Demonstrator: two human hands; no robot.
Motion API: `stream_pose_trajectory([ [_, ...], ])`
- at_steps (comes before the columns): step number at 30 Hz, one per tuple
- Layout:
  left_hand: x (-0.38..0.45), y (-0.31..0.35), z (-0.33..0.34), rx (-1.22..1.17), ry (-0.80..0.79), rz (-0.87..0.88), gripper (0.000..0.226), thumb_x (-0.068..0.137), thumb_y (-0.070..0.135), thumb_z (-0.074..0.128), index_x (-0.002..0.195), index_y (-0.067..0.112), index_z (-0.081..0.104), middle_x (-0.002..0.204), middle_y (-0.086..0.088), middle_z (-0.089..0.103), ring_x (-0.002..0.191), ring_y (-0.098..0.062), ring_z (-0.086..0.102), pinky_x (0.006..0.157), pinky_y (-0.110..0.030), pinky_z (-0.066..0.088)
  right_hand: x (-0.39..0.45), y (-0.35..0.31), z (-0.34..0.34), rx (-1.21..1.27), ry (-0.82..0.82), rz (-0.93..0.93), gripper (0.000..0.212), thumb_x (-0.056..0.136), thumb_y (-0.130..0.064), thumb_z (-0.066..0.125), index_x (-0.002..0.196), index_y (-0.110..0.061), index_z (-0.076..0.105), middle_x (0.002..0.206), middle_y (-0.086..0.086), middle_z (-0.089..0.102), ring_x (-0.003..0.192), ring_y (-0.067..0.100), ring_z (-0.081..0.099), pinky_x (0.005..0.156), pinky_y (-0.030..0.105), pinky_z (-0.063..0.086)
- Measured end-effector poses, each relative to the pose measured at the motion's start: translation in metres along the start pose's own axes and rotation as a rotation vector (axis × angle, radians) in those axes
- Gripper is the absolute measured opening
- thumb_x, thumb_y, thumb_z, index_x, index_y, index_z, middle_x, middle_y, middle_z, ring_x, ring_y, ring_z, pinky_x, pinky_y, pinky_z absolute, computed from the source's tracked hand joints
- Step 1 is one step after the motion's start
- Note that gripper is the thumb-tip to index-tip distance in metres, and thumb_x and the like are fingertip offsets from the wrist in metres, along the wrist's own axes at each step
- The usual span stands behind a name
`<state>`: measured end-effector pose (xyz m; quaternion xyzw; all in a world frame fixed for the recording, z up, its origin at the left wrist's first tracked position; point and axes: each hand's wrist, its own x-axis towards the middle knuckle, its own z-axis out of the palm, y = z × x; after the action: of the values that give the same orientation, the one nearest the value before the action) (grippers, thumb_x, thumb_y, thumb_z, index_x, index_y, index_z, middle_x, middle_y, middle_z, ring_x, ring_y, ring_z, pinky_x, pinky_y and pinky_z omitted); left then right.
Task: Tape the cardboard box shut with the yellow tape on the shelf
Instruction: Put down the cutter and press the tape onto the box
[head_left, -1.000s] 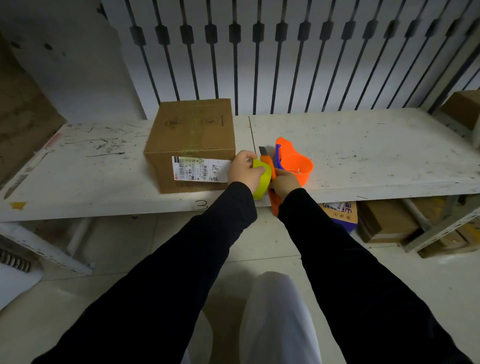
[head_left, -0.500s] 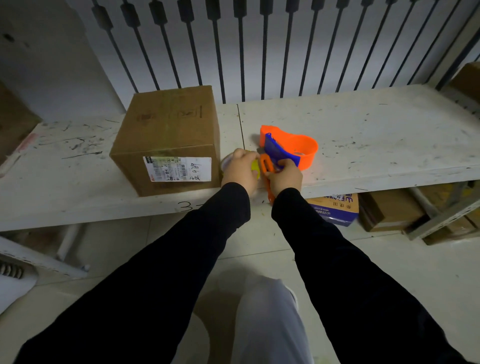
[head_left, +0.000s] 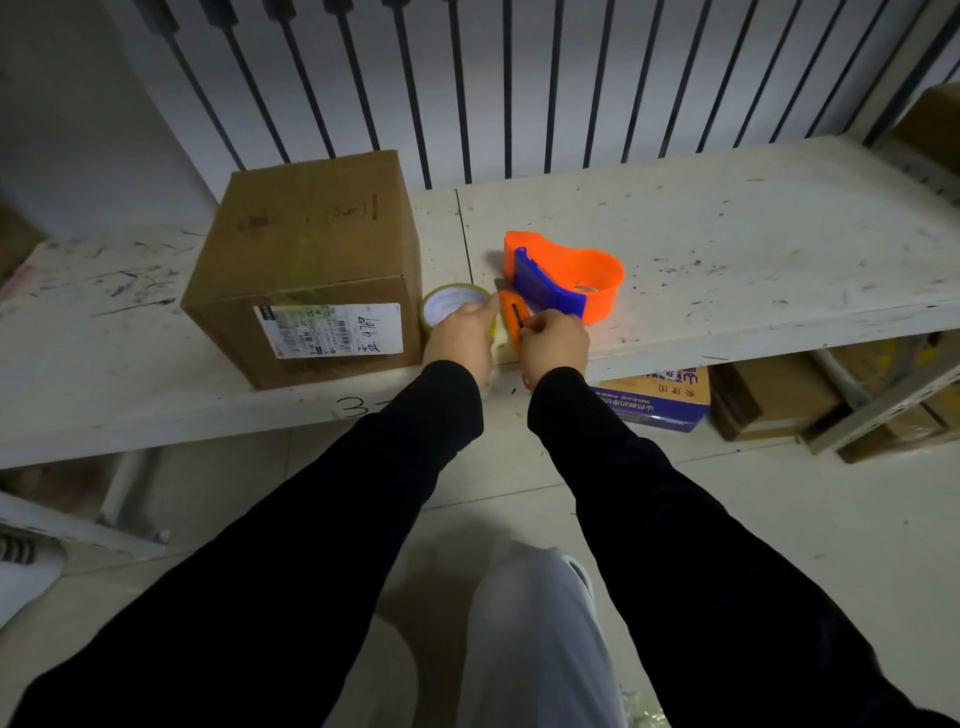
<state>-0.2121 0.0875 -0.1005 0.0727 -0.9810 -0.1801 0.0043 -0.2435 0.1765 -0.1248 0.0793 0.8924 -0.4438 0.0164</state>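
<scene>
A brown cardboard box (head_left: 311, 249) with a white shipping label stands on the white shelf (head_left: 727, 249), a strip of tape running over its top and down its front. Just right of the box lies the yellow tape roll (head_left: 449, 301), flat on the shelf, with my left hand (head_left: 462, 338) gripping its near side. My right hand (head_left: 553, 345) holds an orange utility knife (head_left: 511, 319), whose blade tip points toward the roll. The two hands almost touch.
An orange and blue tape dispenser (head_left: 566, 278) rests on the shelf just behind my right hand. Black vertical bars line the wall behind. Under the shelf sit a blue printed carton (head_left: 660, 400) and brown boxes (head_left: 769, 400). My knee shows below.
The tape roll has gone from upright in my left hand to lying flat on the shelf. The camera has tilted and moved closer; the knife stays in my right hand.
</scene>
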Motion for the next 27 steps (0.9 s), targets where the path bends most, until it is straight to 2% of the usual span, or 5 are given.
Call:
stream_pose_trajectory([
  [2, -0.003, -0.002, 0.0, -0.002, 0.0, 0.025, 0.055, 0.094, 0.002, 0.043, 0.146, 0.014, 0.026, 0.14, -0.012, 0.048, 0.118, -0.025, 0.051, 0.096, -0.025, 0.043, -0.002, 0.0, -0.001, 0.015, -0.007, 0.006, 0.024, 0.092, -0.016, 0.048, 0.104, -0.008, 0.066, 0.11, 0.015, 0.061, 0.103, 0.03, 0.057, 0.092, 0.037, 0.048],
  [5, -0.002, -0.001, -0.001, -0.043, 0.021, -0.011, 0.07, 0.091, 0.002, 0.05, 0.149, 0.013, 0.012, 0.148, -0.012, 0.037, 0.131, -0.026, 0.042, 0.109, -0.032, 0.036, -0.005, 0.0, -0.003, 0.032, 0.001, 0.007, 0.023, 0.091, -0.015, 0.048, 0.103, -0.01, 0.066, 0.109, 0.014, 0.063, 0.102, 0.029, 0.058, 0.092, 0.038, 0.05],
  [9, -0.008, 0.003, -0.005, 0.019, 0.103, 0.034, 0.068, 0.091, 0.021, 0.054, 0.147, 0.011, 0.018, 0.151, -0.01, 0.03, 0.14, -0.026, 0.026, 0.116, -0.035, 0.022, -0.011, -0.006, -0.008, 0.031, 0.015, -0.002, 0.023, 0.091, -0.017, 0.047, 0.103, -0.011, 0.066, 0.106, 0.013, 0.064, 0.099, 0.028, 0.059, 0.09, 0.04, 0.051],
  [20, -0.039, 0.012, -0.057, -0.212, 0.256, 0.244, 0.043, 0.093, 0.003, 0.039, 0.134, 0.011, 0.048, 0.14, -0.008, 0.046, 0.13, -0.023, 0.04, 0.11, -0.034, 0.034, -0.042, -0.057, -0.021, 0.036, 0.034, -0.139, 0.027, 0.087, -0.015, 0.042, 0.099, -0.013, 0.066, 0.1, 0.012, 0.068, 0.089, 0.029, 0.065, 0.082, 0.04, 0.054],
  [27, -0.065, -0.032, -0.092, -0.169, 0.518, 0.179, 0.029, 0.092, 0.012, 0.047, 0.116, 0.009, 0.063, 0.124, -0.009, 0.061, 0.123, -0.029, 0.046, 0.105, -0.04, 0.031, -0.08, -0.104, -0.013, -0.003, 0.019, -0.361, 0.036, 0.089, -0.014, 0.046, 0.123, -0.014, 0.058, 0.127, 0.012, 0.058, 0.117, 0.028, 0.053, 0.1, 0.039, 0.044],
])
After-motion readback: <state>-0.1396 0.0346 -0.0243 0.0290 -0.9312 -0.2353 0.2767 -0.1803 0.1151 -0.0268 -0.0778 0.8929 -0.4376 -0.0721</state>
